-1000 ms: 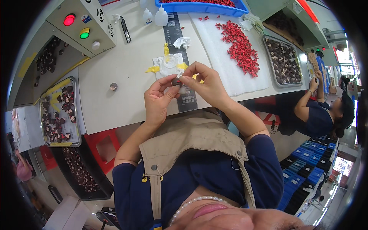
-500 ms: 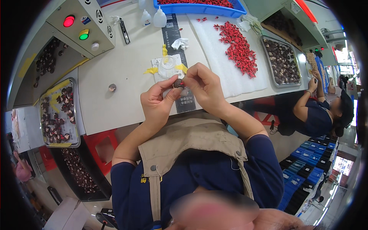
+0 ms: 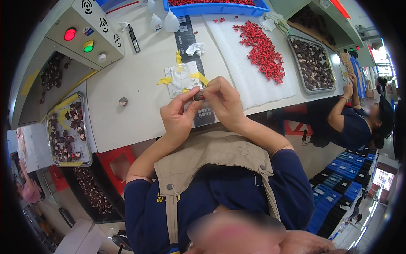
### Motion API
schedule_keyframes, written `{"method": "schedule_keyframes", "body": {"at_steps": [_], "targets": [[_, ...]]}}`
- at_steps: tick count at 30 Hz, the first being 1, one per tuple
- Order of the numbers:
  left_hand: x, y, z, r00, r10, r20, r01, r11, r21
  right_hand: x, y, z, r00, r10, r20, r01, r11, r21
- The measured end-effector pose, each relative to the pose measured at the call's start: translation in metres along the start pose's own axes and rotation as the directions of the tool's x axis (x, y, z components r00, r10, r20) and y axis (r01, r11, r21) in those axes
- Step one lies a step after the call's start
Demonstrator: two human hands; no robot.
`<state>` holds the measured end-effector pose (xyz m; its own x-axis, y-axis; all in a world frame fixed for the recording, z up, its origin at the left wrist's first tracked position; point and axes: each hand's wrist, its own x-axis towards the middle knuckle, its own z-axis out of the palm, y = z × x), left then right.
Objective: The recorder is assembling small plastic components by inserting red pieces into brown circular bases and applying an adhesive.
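Note:
A small, dark brown round piece [image 3: 197,97] is pinched between the thumb and fingers of my left hand [image 3: 175,116], just above the table's near edge. The fingertips of my right hand [image 3: 225,103] are closed on a small red piece [image 3: 202,97], which sits against the right side of the brown piece. Just beyond my fingers, a clear round dish [image 3: 180,76] rests on a white pad held by yellow tape. One more brown round piece [image 3: 123,101] lies alone on the table to the left.
Small red pieces [image 3: 264,55] are heaped on a white sheet [image 3: 224,46]; a blue tray [image 3: 215,11] holds more. Metal trays of brown pieces stand right [image 3: 296,63] and left [image 3: 89,146]. Squeeze bottles [image 3: 171,22] stand behind. A machine [image 3: 67,46] flanks the left. Another person [image 3: 351,122] works at right.
Both hands have come slightly lower in the view, still together at the brown piece. The right fingers remain pinched at its right side. The view has shifted a little.

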<state>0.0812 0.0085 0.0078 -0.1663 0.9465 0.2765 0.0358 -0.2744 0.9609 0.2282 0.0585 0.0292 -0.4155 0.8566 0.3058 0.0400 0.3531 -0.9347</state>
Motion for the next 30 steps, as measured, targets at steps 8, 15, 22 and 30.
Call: {"method": "schedule_keyframes", "body": {"at_steps": [8, 15, 22, 30], "targets": [[0.008, 0.002, 0.002, 0.8, -0.423, 0.427, 0.592, 0.434, -0.679, 0.003, -0.007, -0.008, 0.987, -0.15, -0.05, 0.138, 0.972, -0.189], [0.009, 0.005, 0.006, 0.751, -0.433, 0.499, 0.645, 0.317, -0.695, -0.001, -0.006, -0.013, 0.994, -0.094, -0.058, 0.077, 0.965, -0.249], [0.01, -0.004, 0.012, 0.764, -0.413, 0.495, 0.636, 0.358, -0.683, -0.004, 0.002, -0.018, 0.999, -0.035, -0.041, 0.029, 0.99, -0.14], [0.01, -0.003, 0.011, 0.799, -0.394, 0.455, 0.597, 0.419, -0.684, -0.005, 0.001, -0.017, 1.0, 0.003, -0.009, -0.004, 0.996, -0.089]]}}
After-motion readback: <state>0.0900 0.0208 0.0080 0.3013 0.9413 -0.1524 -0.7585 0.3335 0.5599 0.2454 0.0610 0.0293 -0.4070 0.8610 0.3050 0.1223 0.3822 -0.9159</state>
